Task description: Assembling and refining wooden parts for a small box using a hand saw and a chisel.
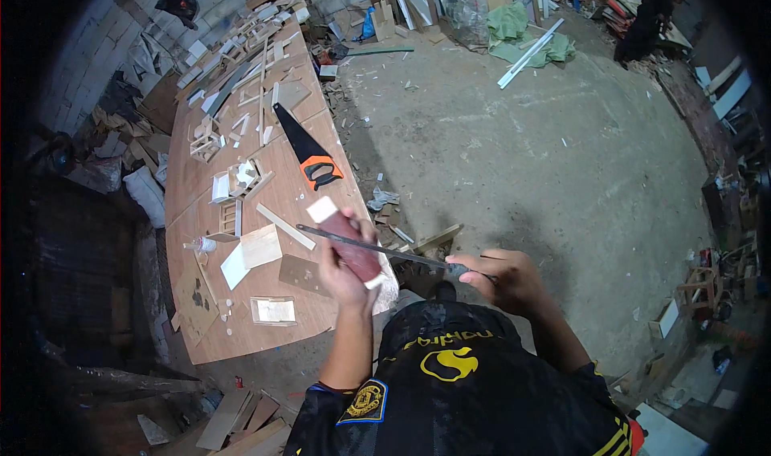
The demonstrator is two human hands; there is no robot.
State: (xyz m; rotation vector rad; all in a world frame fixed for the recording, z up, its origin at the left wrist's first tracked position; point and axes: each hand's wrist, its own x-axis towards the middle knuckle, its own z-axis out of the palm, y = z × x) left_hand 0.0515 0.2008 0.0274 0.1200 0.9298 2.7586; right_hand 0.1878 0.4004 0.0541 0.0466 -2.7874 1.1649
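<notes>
My left hand is closed around a pale block wrapped in dark red sandpaper, its light ends sticking out. Across the top of this block lies a long, thin, dark metal file. My right hand grips the file's handle end, fingers wrapped round it. Both hands are over the table's right edge, in front of my body. Close by on the wooden table lies a handsaw with a black blade and orange handle. A thin wood strip and flat wood pieces are left of my left hand.
Small wooden assemblies, a small shallow wooden box and a clear bottle stand on the table. Offcuts litter the floor beside its edge. Another person in dark clothes is at the far right, near stacked boards.
</notes>
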